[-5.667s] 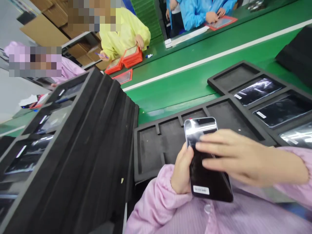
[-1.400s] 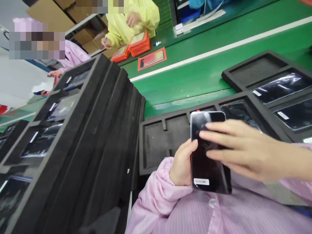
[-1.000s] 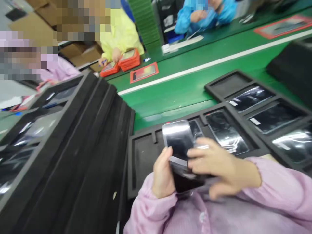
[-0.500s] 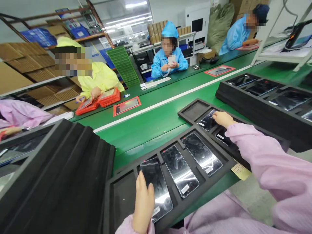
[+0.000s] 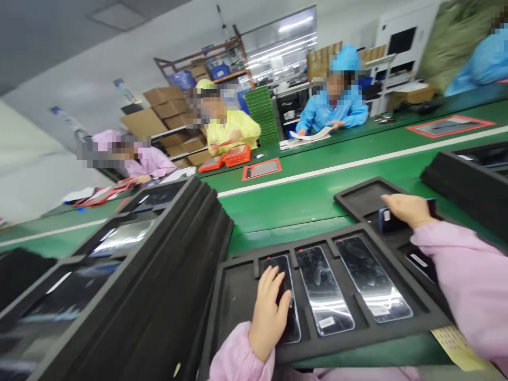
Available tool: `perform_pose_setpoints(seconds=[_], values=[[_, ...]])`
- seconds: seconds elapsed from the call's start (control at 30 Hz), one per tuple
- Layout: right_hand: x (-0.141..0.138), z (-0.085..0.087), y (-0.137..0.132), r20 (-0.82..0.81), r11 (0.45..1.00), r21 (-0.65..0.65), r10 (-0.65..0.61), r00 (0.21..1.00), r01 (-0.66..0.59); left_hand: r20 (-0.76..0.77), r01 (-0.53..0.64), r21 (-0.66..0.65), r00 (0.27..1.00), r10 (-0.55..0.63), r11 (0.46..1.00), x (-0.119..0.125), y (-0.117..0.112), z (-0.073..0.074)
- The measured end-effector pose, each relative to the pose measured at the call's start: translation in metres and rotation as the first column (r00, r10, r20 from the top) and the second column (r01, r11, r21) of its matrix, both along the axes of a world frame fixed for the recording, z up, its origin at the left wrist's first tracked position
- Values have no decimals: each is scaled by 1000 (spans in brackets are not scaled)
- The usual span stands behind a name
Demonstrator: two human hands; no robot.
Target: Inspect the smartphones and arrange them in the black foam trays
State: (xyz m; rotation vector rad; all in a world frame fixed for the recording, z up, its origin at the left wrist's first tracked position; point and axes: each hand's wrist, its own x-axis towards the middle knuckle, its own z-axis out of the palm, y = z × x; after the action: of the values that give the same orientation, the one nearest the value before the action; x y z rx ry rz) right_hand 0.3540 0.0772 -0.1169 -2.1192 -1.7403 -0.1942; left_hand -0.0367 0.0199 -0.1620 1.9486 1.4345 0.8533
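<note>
A black foam tray (image 5: 234,296) lies in front of me with three phones in its slots and one slot bare at the left. My left hand (image 5: 270,309) rests flat, fingers spread, on the leftmost phone (image 5: 289,317) in that tray. Beside it lie a middle phone (image 5: 323,291) and a right phone (image 5: 373,278). My right hand (image 5: 407,209) reaches to a second foam tray (image 5: 357,193) farther right and is closed on a dark phone (image 5: 387,219), lifting it on edge.
A tall stack of black foam trays (image 5: 151,286) stands at my left. Another tray stack (image 5: 464,177) is at the right. A green conveyor belt (image 5: 301,198) runs across. Several co-workers sit opposite with red trays (image 5: 262,169).
The phone I held in both hands has been laid in the tray's slot. My left hand stays on it. My right hand reached to the far tray and gripped another phone.
</note>
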Motion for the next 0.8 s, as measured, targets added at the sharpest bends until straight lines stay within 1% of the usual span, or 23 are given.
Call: perform_pose_setpoints(seconds=[0.03, 0.07, 0.1, 0.13, 0.17, 0.2, 0.23, 0.27, 0.3, 0.33, 0.37, 0.4, 0.43, 0.47, 0.5, 0.57, 0.6, 0.63, 0.67, 0.7, 0.77, 0.8], values=[[-7, 11, -4, 19, 998, 50, 26, 999, -27, 110, 12, -32, 994, -9, 999, 6, -3, 10], [-19, 23, -7, 38, 993, 98, 59, 997, -63, 209, 54, -84, 977, -36, 995, 15, -7, 21], [-35, 33, -11, 57, 984, 138, 104, 993, -111, 304, 122, -157, 950, -70, 980, 25, -10, 32], [-56, 42, -15, 90, 963, 190, 175, 980, -189, 403, 198, -229, 911, -93, 953, 35, -13, 42], [-80, 50, -21, 186, 895, 295, 290, 939, -335, 488, 289, -283, 864, -122, 915, 45, -16, 50], [-107, 55, -28, 297, 791, 359, 407, 864, -496, 542, 349, -317, 830, -133, 882, 53, -19, 56], [-133, 59, -35, 395, 649, 381, 529, 751, -658, 557, 361, -334, 821, -126, 871, 60, -23, 59], [-158, 60, -43, 453, 469, 332, 682, 575, -818, 544, 339, -340, 832, -111, 877, 63, -27, 61], [-179, 60, -50, 470, 331, 327, 755, 457, -885, 509, 292, -343, 856, -84, 893, 63, -31, 61], [-194, 59, -56, 462, 251, 334, 796, 390, -908, 469, 238, -349, 882, -51, 906, 59, -35, 60], [-204, 58, -61, 447, 207, 349, 820, 357, -914, 440, 193, -364, 898, -15, 911, 53, -40, 58], [-208, 56, -65, 437, 212, 368, 820, 369, -905, 435, 159, -391, 900, 29, 907, 43, -44, 56], [-206, 53, -68, 432, 244, 380, 806, 405, -892, 446, 126, -429, 891, 88, 895, 32, -48, 53], [-199, 49, -70, 428, 288, 390, 784, 449, -875, 463, 70, -461, 869, 173, 885, 18, -51, 51], [-188, 44, -71, 423, 345, 392, 755, 501, -853, 483, -17, -476, 830, 278, 879, 3, -54, 48], [-160, 29, -74, 380, 490, 399, 681, 626, -775, 521, -238, -467, 704, 482, 852, -28, -56, 43], [-145, 19, -76, 343, 579, 386, 632, 695, -718, 531, -332, -452, 646, 549, 828, -43, -56, 40], [-130, 7, -79, 323, 665, 362, 568, 757, -653, 527, -400, -442, 609, 593, 803, -57, -56, 36], [-116, -7, -83, 304, 733, 355, 496, 813, -580, 505, -435, -444, 601, 620, 784, -69, -55, 31], [-104, -21, -87, 273, 779, 324, 467, 841, -537, 467, -446, -458, 615, 635, 769, -79, -54, 26], [-85, -48, -96, 167, 854, 285, 402, 900, -435, 362, -426, -511, 681, 637, 746, -91, -50, 15], [-79, -60, -101, 145, 883, 246, 375, 916, -400, 303, -422, -526, 718, 627, 738, -94, -48, 9]])
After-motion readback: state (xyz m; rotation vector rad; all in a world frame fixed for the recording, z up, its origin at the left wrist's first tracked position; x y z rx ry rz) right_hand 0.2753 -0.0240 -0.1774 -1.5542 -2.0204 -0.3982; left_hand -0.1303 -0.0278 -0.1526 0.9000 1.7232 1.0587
